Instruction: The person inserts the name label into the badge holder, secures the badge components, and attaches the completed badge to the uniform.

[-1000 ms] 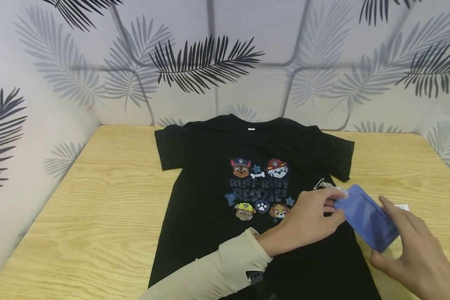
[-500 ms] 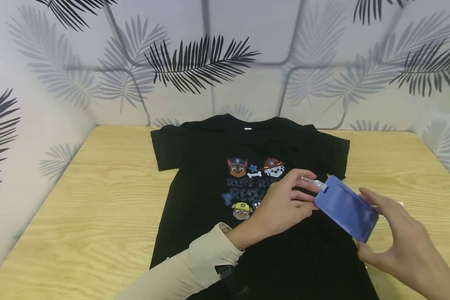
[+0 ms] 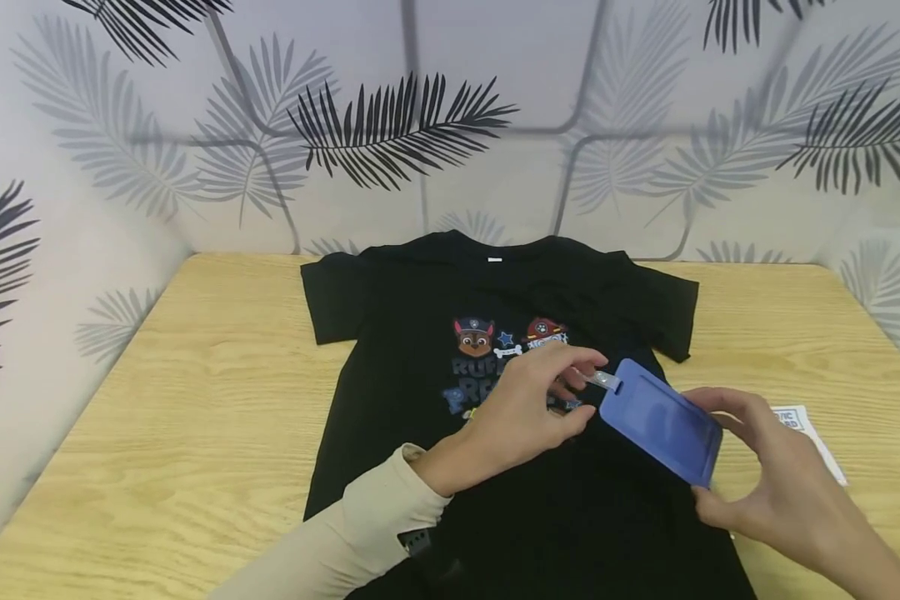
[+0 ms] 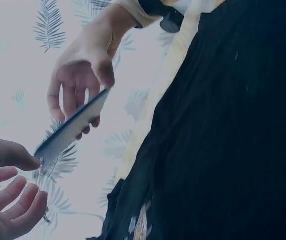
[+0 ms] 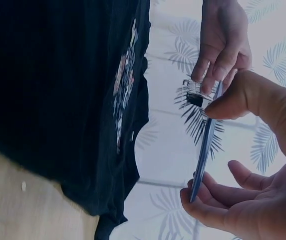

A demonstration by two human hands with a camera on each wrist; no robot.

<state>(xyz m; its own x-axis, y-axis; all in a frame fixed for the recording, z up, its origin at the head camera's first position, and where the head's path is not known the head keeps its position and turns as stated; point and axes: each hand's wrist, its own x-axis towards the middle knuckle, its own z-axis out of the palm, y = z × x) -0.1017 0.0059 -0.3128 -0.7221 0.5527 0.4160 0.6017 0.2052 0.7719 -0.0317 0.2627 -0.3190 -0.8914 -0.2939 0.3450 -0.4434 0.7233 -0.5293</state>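
A blue badge holder (image 3: 663, 423) with a clear strap and metal clip (image 3: 603, 380) is held tilted above the right side of a black T-shirt (image 3: 390, 392). My right hand (image 3: 776, 467) grips the holder by its two long edges, thumb at the near one and fingers at the far one. At the holder's other end, my left hand (image 3: 528, 408) has its fingers curled around the clip. The right wrist view shows the holder (image 5: 205, 145) almost edge-on. From the left wrist the holder (image 4: 73, 127) spans between both hands.
A white printed card (image 3: 813, 442) lies on the wooden table (image 3: 180, 400) to the right, partly behind my right hand. The T-shirt is spread flat with its cartoon print facing up. Leaf-patterned walls (image 3: 390, 50) close off the back and sides.
Both hands have carried the badge holder leftward, over the T-shirt's right edge. More of the white card now shows beside my right hand.
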